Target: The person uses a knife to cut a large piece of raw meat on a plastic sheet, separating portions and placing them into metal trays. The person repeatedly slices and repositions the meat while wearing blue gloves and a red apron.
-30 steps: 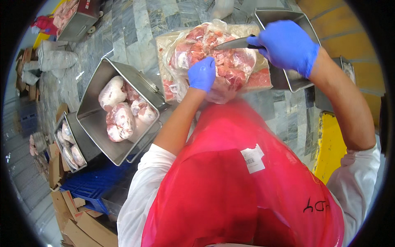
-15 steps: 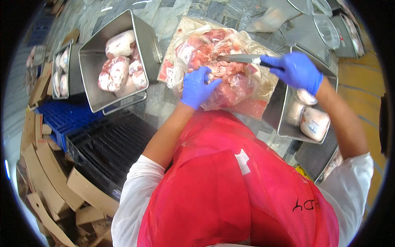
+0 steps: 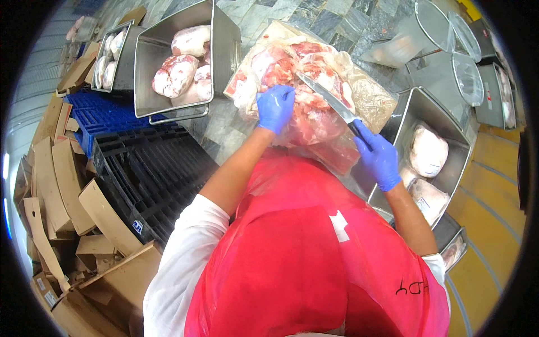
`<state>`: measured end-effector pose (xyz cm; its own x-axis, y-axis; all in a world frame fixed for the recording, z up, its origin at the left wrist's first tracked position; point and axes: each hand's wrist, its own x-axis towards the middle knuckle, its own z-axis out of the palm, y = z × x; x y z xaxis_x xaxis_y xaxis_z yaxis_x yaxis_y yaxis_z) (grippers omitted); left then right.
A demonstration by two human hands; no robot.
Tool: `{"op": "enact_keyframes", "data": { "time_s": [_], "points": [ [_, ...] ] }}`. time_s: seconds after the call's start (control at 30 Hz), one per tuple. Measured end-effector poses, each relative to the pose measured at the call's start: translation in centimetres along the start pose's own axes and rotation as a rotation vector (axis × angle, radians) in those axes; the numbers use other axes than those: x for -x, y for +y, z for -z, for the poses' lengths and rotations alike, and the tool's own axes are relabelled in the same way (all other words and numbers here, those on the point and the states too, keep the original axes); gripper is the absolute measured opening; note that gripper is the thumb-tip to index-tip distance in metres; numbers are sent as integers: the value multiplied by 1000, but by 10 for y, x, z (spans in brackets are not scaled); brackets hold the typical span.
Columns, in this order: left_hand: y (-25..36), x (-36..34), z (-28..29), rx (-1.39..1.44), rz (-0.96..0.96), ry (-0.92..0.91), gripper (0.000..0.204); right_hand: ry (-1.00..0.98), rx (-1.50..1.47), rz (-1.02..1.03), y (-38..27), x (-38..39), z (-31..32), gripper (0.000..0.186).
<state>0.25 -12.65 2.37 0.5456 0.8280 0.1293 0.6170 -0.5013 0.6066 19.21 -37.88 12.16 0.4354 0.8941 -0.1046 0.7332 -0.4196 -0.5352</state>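
Note:
A pile of raw meat sits in an opened clear plastic bag on a cutting board in front of me. My left hand, in a blue glove, has its fingers closed at the near-left part of the meat and bag; what they grip is hard to make out. My right hand, also gloved, holds a knife by its dark handle, the blade angled up and left across the meat with its tip near the middle of the pile.
Steel bins of meat stand left, and another right. Blue pallets, black pallets and flattened cardboard lie at lower left. Clear-lined round containers stand at back right, beside a yellow surface.
My right hand has moved down toward me, turning the knife from near-level to diagonal. My left fingers, spread half a second ago, have curled closed. The camera's view has shifted.

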Motion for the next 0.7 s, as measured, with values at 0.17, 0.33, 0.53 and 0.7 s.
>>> {"op": "enact_keyframes", "data": {
  "time_s": [0.17, 0.33, 0.53, 0.7],
  "points": [
    [5, -3, 1, -4, 98, -46, 21, 125, -439, -58, 26, 39, -35, 46],
    [6, 1, 4, 69, 125, -84, 21, -5, -74, -87, 18, 41, 20, 49],
    [1, 4, 11, 178, 84, -79, 20, -88, 295, 127, -17, -3, 101, 44],
    [-1, -5, 33, 303, 142, -141, 23, -159, 497, 332, -87, -57, 141, 35]
  ]
}}
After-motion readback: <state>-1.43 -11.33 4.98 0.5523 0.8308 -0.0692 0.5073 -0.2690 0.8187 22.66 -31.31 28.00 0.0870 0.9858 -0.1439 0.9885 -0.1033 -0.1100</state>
